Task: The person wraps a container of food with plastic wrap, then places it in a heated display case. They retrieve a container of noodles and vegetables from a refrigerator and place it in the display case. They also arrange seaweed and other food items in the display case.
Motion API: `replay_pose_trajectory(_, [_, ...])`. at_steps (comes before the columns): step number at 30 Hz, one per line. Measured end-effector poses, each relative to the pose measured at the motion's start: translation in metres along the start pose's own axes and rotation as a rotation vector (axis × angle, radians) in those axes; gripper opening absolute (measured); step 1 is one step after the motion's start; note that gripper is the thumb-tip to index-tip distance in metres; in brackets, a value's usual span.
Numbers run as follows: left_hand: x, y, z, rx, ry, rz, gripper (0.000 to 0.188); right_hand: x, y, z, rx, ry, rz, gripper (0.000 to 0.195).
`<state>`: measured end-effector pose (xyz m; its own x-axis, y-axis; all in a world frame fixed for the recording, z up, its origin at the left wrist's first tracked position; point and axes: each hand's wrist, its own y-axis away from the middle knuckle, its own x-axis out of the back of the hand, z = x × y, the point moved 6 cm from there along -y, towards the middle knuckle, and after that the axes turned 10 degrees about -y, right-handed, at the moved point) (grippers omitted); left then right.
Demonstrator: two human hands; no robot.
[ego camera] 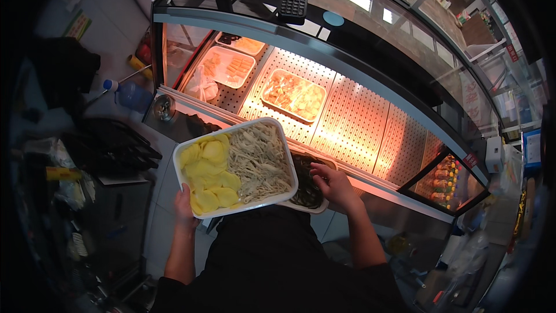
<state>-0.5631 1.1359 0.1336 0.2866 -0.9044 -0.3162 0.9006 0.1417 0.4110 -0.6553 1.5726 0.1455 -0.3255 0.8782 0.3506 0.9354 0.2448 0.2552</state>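
My left hand (186, 206) grips the lower left edge of a white plastic tray (286, 148). Yellow slices (210, 161), possibly potato, fill its left side, and pale enoki-like mushrooms (260, 161) fill the right. Under its right edge, a second white tray (319, 210) with dark strips of food (308, 182) is partly hidden. Over that second tray, my right hand (332, 180) has its fingers bent and apart, with nothing seen in them. Ahead, a wrapped tray of pale food (295, 93) rests on the perforated shelf (352, 113) of a lit display case.
More food trays (230, 67) and a tied plastic bag (202, 87) sit at the case's left. A metal bowl (164, 108) stands near a blue water bottle (132, 94). On the glass top is a card terminal (294, 2); bottles (447, 178) line the right end.
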Motion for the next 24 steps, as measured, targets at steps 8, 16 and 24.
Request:
replay_pose_trajectory(8, [-0.034, -0.012, -0.048, 0.166, 0.061, -0.195, 0.048, -0.023, -0.038, -0.04, -0.037, -1.452, -0.323, 0.068])
replay_pose_trajectory(16, [-0.066, -0.013, -0.054, 0.221, 0.055, -0.287, 0.047, -0.029, -0.015, -0.037, -0.18, -1.742, -0.356, 0.075])
replay_pose_trajectory(24, [-0.068, -0.018, -0.071, 0.216, -0.007, -0.283, 0.047, -0.039, 0.012, 0.012, -0.183, -1.831, -0.346, 0.07])
